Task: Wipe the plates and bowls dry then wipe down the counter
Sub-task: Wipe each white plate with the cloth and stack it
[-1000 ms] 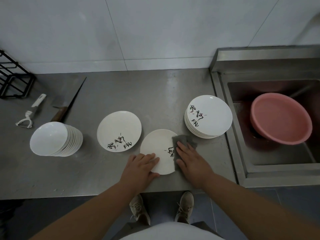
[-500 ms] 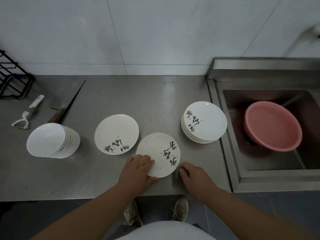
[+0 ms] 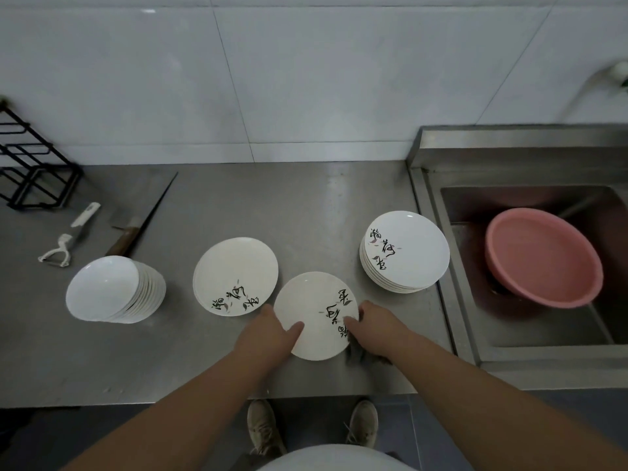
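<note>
Plate (image 3: pixel 314 316) in work sits at the near edge of the counter (image 3: pixel 306 205), between your two hands. Your left hand (image 3: pixel 268 329) grips its left rim, thumb on top of the face, fingers curled under or at the edge. Your right hand (image 3: pixel 373 326) is at the right rim, closed over the grey cloth (image 3: pixel 356 355), which is bunched under the palm and pokes out at the near side; can't tell how much cloth is under the plate.

Plate is round, so no long axis. Only cue is the painted script, which sits on the right side, reading near-to-far. It looks slightly tilted, left edge lifted, not certain.

Both hands equally close. Probable drop-off is the thin plate pile (image 3: pixel 236 277) just left, touching distance from your left hand. The taller plate stack (image 3: pixel 404 251) is far-right by the sink (image 3: pixel 475 334); bowls (image 3: pixel 112 288) far left.
</note>
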### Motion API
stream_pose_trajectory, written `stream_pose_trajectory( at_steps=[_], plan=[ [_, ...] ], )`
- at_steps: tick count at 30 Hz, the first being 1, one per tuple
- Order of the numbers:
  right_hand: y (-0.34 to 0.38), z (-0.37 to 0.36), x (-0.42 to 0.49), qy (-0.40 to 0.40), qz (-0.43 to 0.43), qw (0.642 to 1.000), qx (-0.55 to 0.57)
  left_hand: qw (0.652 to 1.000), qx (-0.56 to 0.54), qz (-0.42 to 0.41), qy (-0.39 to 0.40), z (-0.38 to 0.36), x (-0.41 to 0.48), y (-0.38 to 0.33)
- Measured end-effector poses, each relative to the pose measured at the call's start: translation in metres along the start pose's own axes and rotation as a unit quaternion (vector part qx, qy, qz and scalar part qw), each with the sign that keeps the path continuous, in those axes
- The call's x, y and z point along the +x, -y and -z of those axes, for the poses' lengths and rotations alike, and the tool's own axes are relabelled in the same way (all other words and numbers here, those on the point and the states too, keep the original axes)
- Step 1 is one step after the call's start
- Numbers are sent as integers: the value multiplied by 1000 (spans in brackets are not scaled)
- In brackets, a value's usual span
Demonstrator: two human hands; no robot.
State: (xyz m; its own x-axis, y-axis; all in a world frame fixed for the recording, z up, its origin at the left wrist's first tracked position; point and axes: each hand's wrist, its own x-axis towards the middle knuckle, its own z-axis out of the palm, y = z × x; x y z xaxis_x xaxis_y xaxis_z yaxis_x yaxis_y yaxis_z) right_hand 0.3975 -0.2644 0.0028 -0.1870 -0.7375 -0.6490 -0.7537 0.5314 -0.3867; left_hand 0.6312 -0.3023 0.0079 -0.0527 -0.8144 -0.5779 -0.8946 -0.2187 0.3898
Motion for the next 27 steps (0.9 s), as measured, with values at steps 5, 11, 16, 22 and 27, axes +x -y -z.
stream_pose_trajectory(
  at_steps=[5, 11, 16, 22, 27],
  plan=[
    [5, 8, -6, -27, -30, 998, 41, 995, -64, 16, 71, 15, -1, -7],
    [44, 52, -60, -157, 12, 946, 284, 975, -221, 7, 8, 65, -27, -44],
    [82, 102, -105, -172, 91, 849, 491, 806, -591, 20, 29, 114, -48, -80],
    [99, 129, -113, -186, 177, 888, 382, 722, -688, -59, 43, 160, -52, -88],
    [104, 152, -108, -293, 166, 918, 208, 692, -705, -138, 72, 193, -65, -87]
  ],
)
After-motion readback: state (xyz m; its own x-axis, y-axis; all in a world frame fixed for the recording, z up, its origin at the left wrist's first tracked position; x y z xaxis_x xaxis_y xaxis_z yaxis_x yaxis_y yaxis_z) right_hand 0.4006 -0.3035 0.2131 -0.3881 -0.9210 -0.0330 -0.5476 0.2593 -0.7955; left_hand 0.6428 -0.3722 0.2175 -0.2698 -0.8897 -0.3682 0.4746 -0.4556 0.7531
